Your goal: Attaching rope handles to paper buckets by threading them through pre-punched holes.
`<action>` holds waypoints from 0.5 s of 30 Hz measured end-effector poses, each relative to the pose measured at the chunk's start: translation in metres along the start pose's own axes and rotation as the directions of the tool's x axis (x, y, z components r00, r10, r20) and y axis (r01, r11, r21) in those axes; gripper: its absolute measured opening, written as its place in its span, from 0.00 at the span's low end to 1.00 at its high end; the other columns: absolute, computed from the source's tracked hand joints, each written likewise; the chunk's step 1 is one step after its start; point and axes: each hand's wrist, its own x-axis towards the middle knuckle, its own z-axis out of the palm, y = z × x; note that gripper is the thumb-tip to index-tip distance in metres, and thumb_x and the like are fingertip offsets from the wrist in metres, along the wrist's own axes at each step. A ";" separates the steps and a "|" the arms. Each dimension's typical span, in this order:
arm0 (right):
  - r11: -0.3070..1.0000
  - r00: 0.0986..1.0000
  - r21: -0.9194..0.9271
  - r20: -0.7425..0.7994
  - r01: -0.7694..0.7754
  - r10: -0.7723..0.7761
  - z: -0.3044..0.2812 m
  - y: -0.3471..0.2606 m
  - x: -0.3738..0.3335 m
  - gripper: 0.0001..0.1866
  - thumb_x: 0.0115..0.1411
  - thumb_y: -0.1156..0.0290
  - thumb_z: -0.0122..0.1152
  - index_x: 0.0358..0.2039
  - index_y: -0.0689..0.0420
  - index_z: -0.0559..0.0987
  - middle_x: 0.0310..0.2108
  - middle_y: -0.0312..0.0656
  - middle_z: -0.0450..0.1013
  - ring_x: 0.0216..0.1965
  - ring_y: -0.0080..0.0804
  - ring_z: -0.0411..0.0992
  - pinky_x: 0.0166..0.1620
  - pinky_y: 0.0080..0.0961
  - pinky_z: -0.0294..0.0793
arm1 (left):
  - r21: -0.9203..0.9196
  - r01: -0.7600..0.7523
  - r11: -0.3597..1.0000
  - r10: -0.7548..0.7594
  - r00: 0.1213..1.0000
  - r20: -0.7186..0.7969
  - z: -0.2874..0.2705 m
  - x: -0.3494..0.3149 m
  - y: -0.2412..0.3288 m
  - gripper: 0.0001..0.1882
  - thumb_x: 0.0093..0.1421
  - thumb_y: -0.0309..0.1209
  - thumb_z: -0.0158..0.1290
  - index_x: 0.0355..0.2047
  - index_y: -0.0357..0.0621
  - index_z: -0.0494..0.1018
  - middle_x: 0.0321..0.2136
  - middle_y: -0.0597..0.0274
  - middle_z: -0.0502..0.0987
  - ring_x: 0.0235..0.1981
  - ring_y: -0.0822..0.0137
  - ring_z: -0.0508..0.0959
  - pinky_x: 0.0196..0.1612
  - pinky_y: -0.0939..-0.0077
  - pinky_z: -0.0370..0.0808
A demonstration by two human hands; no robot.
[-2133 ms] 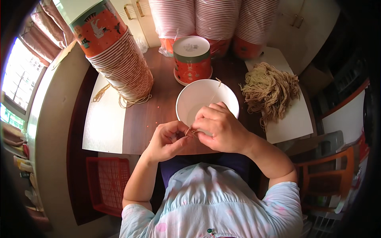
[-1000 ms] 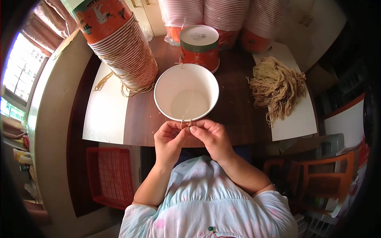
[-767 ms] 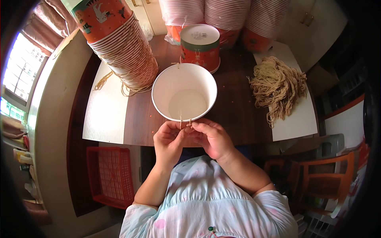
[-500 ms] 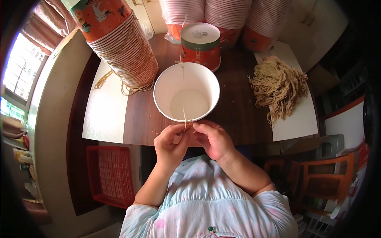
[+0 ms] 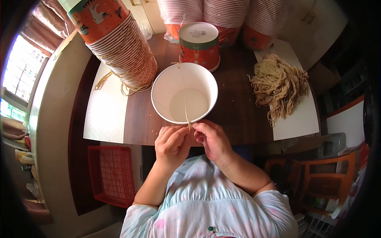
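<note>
A white-lined paper bucket [image 5: 164, 93] stands mouth up at the table's near edge. A thin tan cord [image 5: 185, 104] crosses its opening from a small knot at the far rim to the near rim. There my left hand [image 5: 171, 144] is closed, its fingertips pinching the cord just outside the rim. My right hand [image 5: 212, 139] is closed beside it, thumb and forefinger pinched on the cord end by the rim. The cord between the fingertips is partly hidden.
An upturned orange-and-green bucket [image 5: 199, 55] stands behind. A tall bucket stack [image 5: 123, 51] draped with cords is at left, and a tan cord heap [image 5: 278, 85] at right. Wrapped bucket stacks [image 5: 226, 18] line the back. A red plastic basket [image 5: 113, 174] sits below left.
The bucket has shifted slightly left. The cord across its mouth has drawn straighter, and my left fingers have curled in more at the near rim.
</note>
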 end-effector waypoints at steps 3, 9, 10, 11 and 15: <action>1.000 1.000 -0.023 0.016 -0.019 0.020 0.000 -0.001 0.001 0.07 0.58 0.70 0.57 0.34 0.57 0.80 0.25 0.30 0.73 0.25 0.16 0.67 0.30 0.14 0.65 | -0.009 -0.020 1.000 0.020 1.000 0.015 -0.001 0.001 -0.003 0.08 0.47 0.15 0.58 0.29 0.36 0.77 0.27 0.55 0.79 0.28 0.61 0.79 0.32 0.75 0.73; 0.999 0.999 -0.011 0.030 -0.031 0.031 -0.007 -0.004 0.007 0.08 0.58 0.70 0.55 0.34 0.59 0.80 0.26 0.33 0.74 0.26 0.17 0.67 0.31 0.15 0.66 | -0.117 0.159 0.980 -0.162 0.987 -0.019 -0.005 -0.002 -0.001 0.06 0.50 0.15 0.57 0.30 0.34 0.76 0.26 0.56 0.79 0.27 0.68 0.78 0.32 0.81 0.73; 0.999 0.999 -0.011 0.030 -0.032 0.032 -0.007 -0.007 0.007 0.08 0.58 0.70 0.55 0.34 0.59 0.80 0.26 0.33 0.74 0.26 0.17 0.67 0.31 0.15 0.66 | -0.155 0.216 0.964 -0.224 0.974 -0.034 -0.007 -0.001 0.001 0.05 0.51 0.15 0.57 0.29 0.34 0.76 0.25 0.56 0.79 0.27 0.70 0.77 0.32 0.82 0.72; 0.994 0.998 -0.101 0.066 0.031 -0.024 -0.008 -0.011 0.006 0.09 0.58 0.70 0.54 0.33 0.60 0.79 0.27 0.34 0.74 0.26 0.18 0.67 0.31 0.15 0.66 | -0.152 0.266 0.952 -0.272 0.962 -0.014 -0.010 0.000 0.001 0.04 0.52 0.16 0.57 0.29 0.33 0.76 0.24 0.58 0.78 0.27 0.72 0.77 0.32 0.83 0.71; 0.948 0.980 -0.280 0.169 0.152 -0.107 -0.006 -0.021 0.007 0.10 0.59 0.70 0.52 0.33 0.62 0.79 0.28 0.36 0.74 0.26 0.18 0.67 0.32 0.17 0.67 | -0.186 0.250 0.950 -0.257 0.966 -0.011 -0.013 0.003 0.000 0.07 0.51 0.15 0.56 0.32 0.35 0.75 0.23 0.58 0.76 0.23 0.70 0.75 0.29 0.82 0.71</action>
